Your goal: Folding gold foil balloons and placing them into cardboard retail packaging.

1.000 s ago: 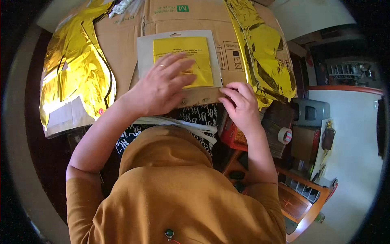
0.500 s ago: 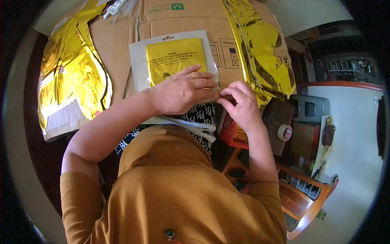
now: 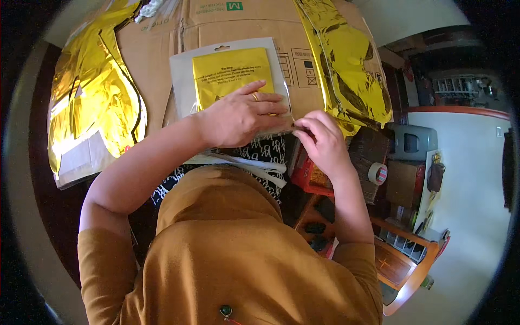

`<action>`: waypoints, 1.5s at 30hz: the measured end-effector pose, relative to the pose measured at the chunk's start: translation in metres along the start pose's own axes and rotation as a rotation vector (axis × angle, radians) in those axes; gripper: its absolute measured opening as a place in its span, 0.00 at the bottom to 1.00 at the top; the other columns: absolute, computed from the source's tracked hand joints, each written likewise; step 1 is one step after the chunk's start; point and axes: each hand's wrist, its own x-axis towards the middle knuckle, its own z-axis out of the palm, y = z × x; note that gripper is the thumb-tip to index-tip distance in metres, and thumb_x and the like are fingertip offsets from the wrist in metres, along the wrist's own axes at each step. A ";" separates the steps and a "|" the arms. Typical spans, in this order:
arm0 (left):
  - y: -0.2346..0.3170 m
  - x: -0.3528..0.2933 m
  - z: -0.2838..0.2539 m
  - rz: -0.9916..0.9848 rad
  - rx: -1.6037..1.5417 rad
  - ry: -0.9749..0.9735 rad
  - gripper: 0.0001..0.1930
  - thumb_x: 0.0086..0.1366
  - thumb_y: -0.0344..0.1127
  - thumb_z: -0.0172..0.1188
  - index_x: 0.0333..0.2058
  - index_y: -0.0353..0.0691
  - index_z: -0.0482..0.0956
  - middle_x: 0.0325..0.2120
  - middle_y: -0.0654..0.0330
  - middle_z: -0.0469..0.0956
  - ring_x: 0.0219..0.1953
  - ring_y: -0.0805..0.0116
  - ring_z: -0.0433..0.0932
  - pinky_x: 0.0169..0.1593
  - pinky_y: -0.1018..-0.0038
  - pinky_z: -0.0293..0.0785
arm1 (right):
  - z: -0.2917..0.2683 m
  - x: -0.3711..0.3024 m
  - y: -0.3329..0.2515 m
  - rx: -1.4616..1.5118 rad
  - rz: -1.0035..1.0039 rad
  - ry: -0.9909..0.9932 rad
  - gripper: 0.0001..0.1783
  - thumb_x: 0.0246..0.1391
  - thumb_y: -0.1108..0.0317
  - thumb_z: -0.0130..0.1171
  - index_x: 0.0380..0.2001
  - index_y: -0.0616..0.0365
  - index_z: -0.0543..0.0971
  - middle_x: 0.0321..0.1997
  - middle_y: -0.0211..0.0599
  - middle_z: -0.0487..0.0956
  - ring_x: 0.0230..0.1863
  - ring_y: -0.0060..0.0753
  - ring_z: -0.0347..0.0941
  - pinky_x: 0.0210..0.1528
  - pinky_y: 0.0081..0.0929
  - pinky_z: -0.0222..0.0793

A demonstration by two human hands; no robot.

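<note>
A clear plastic bag (image 3: pixel 183 76) with a hang hole at its far edge lies in front of me. Inside it is a flat, folded yellow piece (image 3: pixel 233 65) seen under dark print. My left hand (image 3: pixel 241 116) rests palm down over the bag's near part, fingers stretched out to the right. A ring sits on one of its fingers. Thumb and forefinger of my right hand (image 3: pixel 320 140) pinch the bag's near right corner. The bag's near edge is partly hidden under my left hand.
Cardboard (image 3: pixel 146 59) covers the work surface. Shiny gold foil sheets lie at the left (image 3: pixel 95 103) and right (image 3: pixel 355 65). White strips (image 3: pixel 244 164) lie across my lap. At the right stand a tape roll (image 3: pixel 377 174), a red box (image 3: pixel 310 176) and a wooden chair (image 3: pixel 398 265).
The view has shifted slightly. Both hands keep nearly the same places on the bag, the left still flat and the right still pinching the corner.
</note>
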 end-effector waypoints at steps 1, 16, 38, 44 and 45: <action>0.000 0.001 0.000 0.007 0.004 -0.006 0.28 0.57 0.30 0.59 0.59 0.52 0.76 0.61 0.62 0.72 0.67 0.66 0.66 0.73 0.52 0.53 | 0.000 0.002 0.001 -0.012 -0.010 -0.019 0.10 0.49 0.75 0.68 0.33 0.61 0.77 0.34 0.39 0.76 0.37 0.44 0.75 0.41 0.35 0.71; 0.000 0.000 -0.005 0.033 -0.070 -0.028 0.26 0.58 0.32 0.58 0.58 0.45 0.76 0.63 0.57 0.70 0.69 0.60 0.63 0.73 0.44 0.47 | -0.002 -0.027 -0.070 0.401 -0.193 -0.380 0.06 0.53 0.71 0.62 0.30 0.54 0.73 0.34 0.37 0.70 0.40 0.44 0.70 0.45 0.41 0.65; 0.131 -0.259 -0.080 -1.437 -0.095 -0.524 0.18 0.58 0.42 0.68 0.41 0.33 0.83 0.36 0.51 0.83 0.40 0.54 0.83 0.47 0.62 0.78 | 0.016 0.037 -0.032 0.199 -0.015 -0.153 0.06 0.56 0.75 0.61 0.36 0.61 0.76 0.46 0.43 0.82 0.45 0.45 0.80 0.48 0.35 0.75; 0.134 -0.196 -0.085 -1.063 -0.079 -0.289 0.25 0.46 0.47 0.76 0.38 0.36 0.83 0.44 0.51 0.78 0.49 0.49 0.75 0.58 0.53 0.67 | 0.012 0.029 -0.039 0.088 -0.024 -0.227 0.15 0.54 0.73 0.63 0.46 0.61 0.77 0.55 0.44 0.79 0.55 0.48 0.75 0.58 0.38 0.69; 0.132 -0.185 -0.085 -1.145 -0.234 -0.452 0.22 0.47 0.45 0.75 0.37 0.38 0.83 0.43 0.52 0.78 0.47 0.50 0.75 0.57 0.54 0.67 | 0.011 0.027 -0.040 0.088 -0.027 -0.237 0.18 0.54 0.71 0.64 0.48 0.60 0.77 0.56 0.44 0.78 0.57 0.48 0.73 0.60 0.39 0.67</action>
